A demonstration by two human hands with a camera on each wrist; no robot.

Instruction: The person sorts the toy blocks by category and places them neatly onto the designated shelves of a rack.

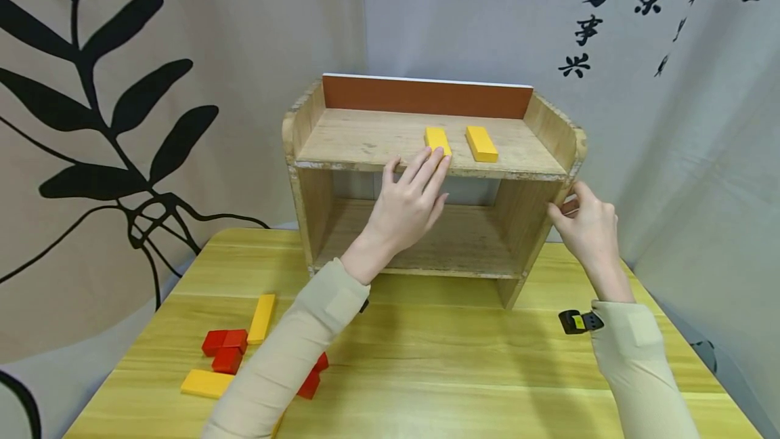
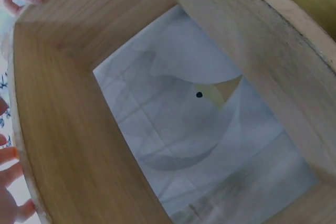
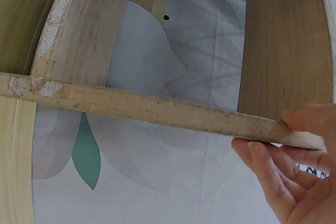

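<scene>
A small two-tier wooden shelf (image 1: 426,239) with a brown back strip stands on the table. On its upper board lie two yellow blocks, one the right-hand yellow block (image 1: 481,144), the other the left-hand yellow block (image 1: 435,135). My left hand (image 1: 405,212) reaches over the front edge with fairly straight fingers, the fingertips at the near end of the left-hand block. At the shelf's right side, my right hand (image 1: 588,225) grips the side panel (image 3: 147,109). The right wrist view has the thumb on the panel's inner side and the fingers on its outer side.
Left on the wooden table (image 1: 463,371) lie several red blocks (image 1: 227,360) and yellow blocks, among them a long yellow block (image 1: 262,318). My left sleeve (image 1: 292,358) hides part of them. A pale curtain (image 1: 256,87) hangs behind the shelf.
</scene>
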